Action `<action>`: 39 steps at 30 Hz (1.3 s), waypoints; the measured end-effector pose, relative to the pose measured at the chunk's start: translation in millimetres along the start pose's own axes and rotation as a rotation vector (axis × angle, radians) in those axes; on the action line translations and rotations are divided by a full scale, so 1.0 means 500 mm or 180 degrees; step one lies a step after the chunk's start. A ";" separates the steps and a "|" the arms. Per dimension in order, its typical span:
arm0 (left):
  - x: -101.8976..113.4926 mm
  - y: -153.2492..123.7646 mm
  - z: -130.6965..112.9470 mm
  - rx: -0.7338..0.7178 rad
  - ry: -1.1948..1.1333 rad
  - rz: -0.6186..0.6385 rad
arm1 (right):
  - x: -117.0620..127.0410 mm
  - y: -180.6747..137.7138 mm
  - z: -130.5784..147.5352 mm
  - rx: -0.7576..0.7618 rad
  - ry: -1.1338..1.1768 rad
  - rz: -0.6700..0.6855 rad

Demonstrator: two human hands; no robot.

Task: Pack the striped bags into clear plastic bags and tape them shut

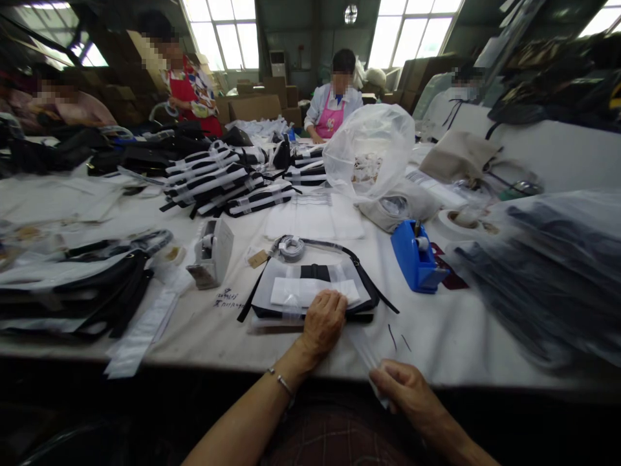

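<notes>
Left hand (324,320), its fingers bent, presses on the front of a black-and-pale bag, while the right hand (400,385) pinches the near end of a clear strip between thumb and fingers, at the front edge of a cloth-covered worktable (441,340). Whether the left fingertips also grip something cannot be told. Across the table, a co-worker in a pink apron (332,120) and another in a red apron (194,103) stand amid boxes and tall windows. A dark pile under clear plastic (557,278) fills the right side; a heap of black-and-white wrapped goods (218,178) lies farther back, left of centre, with a second stack (72,285) at the near left. Beyond the work spot rises a puffed clear plastic sack (388,139). The bag (264,285) lies flat on the tabletop, directly before the wearer, its strap curving along the far side. A blue tape dispenser (412,265) sits to its right, a pale dispenser (218,249) to its left. Across the bag's front runs a white band (291,292); the clear strip (365,353) slants from near the left hand to the right. A grey coil (292,256) lies by the strap, near a brown tag (257,259). Two dark threads (392,337) lie at the bag's near right.
</notes>
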State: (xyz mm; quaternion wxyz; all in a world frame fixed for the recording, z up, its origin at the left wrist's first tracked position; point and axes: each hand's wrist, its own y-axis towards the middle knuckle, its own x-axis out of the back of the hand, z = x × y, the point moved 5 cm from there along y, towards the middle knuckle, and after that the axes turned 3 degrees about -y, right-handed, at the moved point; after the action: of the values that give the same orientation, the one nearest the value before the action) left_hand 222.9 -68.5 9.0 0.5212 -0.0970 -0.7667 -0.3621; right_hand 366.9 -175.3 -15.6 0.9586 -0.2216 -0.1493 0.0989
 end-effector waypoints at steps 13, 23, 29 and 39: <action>-0.002 -0.026 0.000 -0.0431 -0.0083 -0.0427 | 0.015 0.081 0.142 0.0347 0.1308 -0.0430; 0.037 -0.012 0.005 0.0358 -0.1137 -0.0252 | 0.010 0.179 0.199 -0.0484 0.1912 -0.0116; 0.025 0.006 0.006 0.0725 -0.0919 -0.0564 | 0.081 0.199 0.273 -0.0080 0.1089 0.0047; 0.030 0.008 0.010 0.0813 -0.1083 -0.0550 | 0.121 0.232 0.309 0.1775 -0.2166 0.0434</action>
State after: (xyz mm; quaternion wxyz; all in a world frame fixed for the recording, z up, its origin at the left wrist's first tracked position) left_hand 214.9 -66.0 23.0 0.3594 -0.0240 -0.8886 -0.2839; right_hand 358.4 3.9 78.8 0.8693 0.0812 -0.4089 0.2656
